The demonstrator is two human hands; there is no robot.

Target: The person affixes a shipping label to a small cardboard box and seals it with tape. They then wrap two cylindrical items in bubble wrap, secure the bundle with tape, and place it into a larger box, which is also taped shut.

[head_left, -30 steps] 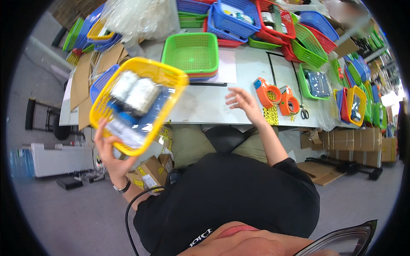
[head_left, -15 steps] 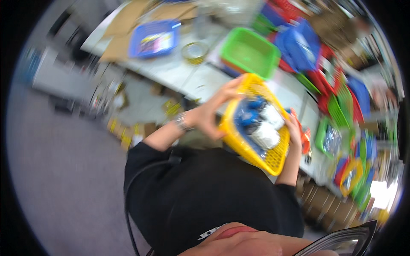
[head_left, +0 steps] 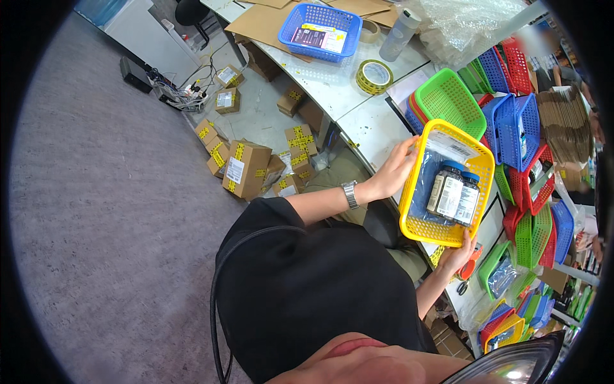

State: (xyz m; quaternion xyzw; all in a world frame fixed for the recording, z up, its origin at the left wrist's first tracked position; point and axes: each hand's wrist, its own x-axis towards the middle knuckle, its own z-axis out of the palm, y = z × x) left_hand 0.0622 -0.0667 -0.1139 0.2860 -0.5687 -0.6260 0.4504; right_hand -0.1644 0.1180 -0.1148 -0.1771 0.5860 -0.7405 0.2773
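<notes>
A yellow plastic basket [head_left: 433, 233] is held up between my two hands, tilted, in front of the table edge. My left hand [head_left: 398, 171], wearing a metal watch, grips its left rim. At the lower right, my right hand [head_left: 459, 255] closes on the near end of the rim, its fingers partly hidden. Inside the basket lie two dark bottles with blue lids, a bigger bottle [head_left: 445, 192] and a smaller bottle [head_left: 468, 200], both with pale labels. Beside them is a folded blue-grey plastic bag [head_left: 421, 191]. A white printed slip [head_left: 451, 146] rests along the far inner end.
Stacked green baskets [head_left: 449, 102] stand just beyond. Further off are tape rolls [head_left: 374, 77], a grey bottle [head_left: 400, 35] and a blue basket [head_left: 320, 32] with papers. More coloured baskets [head_left: 517, 128] crowd the right. Taped cartons [head_left: 246, 169] lie on the floor at left.
The basket has moved to the right together with both hands, and my view has turned. The bottles lie with their labels up now; the earlier frame is blurred.
</notes>
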